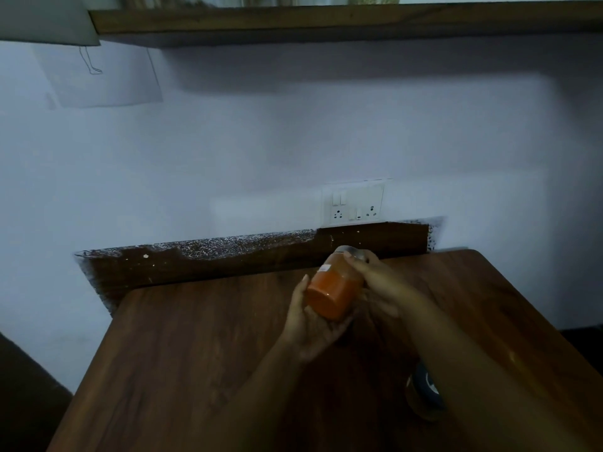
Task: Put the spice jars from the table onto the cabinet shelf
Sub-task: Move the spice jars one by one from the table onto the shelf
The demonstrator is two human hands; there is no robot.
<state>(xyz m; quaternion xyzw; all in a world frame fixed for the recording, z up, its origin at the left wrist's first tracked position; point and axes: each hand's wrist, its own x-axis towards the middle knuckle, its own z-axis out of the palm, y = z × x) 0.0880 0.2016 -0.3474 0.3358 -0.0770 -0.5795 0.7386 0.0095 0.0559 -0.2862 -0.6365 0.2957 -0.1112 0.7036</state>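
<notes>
Now, mid-transfer | both hands hold one orange spice jar (pixel 332 288) tilted above the wooden table (pixel 195 353): left hand (pixel 310 324) cups its base, right hand (pixel 380 278) grips the lid end | second jar (pixel 424 394) rests near the right forearm | next: likely lift up to the shelf (pixel 326 19) overhead, setting it upright.

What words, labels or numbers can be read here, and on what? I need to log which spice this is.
None can be read.
Orange spice jar, held by the left hand and right hand: small pale sticker near the lid, too blurred to read.
Sheet of paper on the wall: only a faint line sketch, no legible text.
Switch and socket plate: no markings legible.
</notes>
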